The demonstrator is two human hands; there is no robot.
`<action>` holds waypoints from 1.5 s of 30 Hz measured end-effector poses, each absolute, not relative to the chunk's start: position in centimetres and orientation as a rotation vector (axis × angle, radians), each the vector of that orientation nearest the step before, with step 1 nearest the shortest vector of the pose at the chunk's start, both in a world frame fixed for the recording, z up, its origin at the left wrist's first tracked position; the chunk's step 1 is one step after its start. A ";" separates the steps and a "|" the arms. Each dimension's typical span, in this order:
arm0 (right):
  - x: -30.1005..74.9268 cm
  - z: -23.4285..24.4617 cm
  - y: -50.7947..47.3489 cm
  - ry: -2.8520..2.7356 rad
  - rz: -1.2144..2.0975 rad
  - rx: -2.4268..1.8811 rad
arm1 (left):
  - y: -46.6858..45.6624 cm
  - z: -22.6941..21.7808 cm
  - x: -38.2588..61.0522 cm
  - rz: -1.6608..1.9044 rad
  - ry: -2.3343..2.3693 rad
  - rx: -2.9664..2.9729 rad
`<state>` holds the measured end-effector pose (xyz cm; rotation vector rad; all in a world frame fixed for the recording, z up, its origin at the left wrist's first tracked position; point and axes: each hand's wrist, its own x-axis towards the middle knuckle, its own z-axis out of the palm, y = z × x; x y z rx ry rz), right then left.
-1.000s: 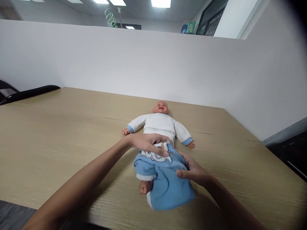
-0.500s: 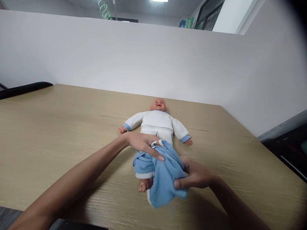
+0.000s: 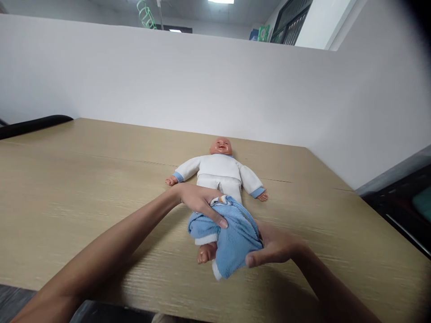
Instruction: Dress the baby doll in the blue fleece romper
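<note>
A baby doll (image 3: 221, 168) in a white top lies on its back on the wooden table (image 3: 101, 179), head away from me. Light blue fleece trousers (image 3: 232, 233) are bunched around its legs; one bare foot (image 3: 204, 255) sticks out below a white cuff. My left hand (image 3: 200, 202) grips the trousers' waistband at the doll's left hip, fingers curled over the fabric. My right hand (image 3: 272, 246) clasps the other trouser leg from the right side, thumb underneath.
A white partition wall (image 3: 202, 85) runs behind and to the right of the table. A black chair back (image 3: 33, 123) shows at the far left. A dark surface (image 3: 400, 202) lies beyond the table's right edge.
Both hands have worked the blue trousers further along the doll's legs; the fabric is more gathered, and my right hand has slid under the trouser leg.
</note>
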<state>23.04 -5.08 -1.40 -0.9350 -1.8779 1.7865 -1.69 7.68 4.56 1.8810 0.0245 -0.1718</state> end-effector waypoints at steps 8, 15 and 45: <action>23.5 -4.2 -4.7 -1.345 1.755 -0.968 | 7.7 4.4 -1.7 -0.272 0.131 1.909; 23.5 -3.4 -4.4 -1.500 1.814 -0.916 | 7.9 4.2 -1.9 -0.247 0.144 1.864; 19.3 -0.4 -6.7 -1.139 1.505 -0.972 | 7.6 2.6 -2.0 0.020 0.044 1.801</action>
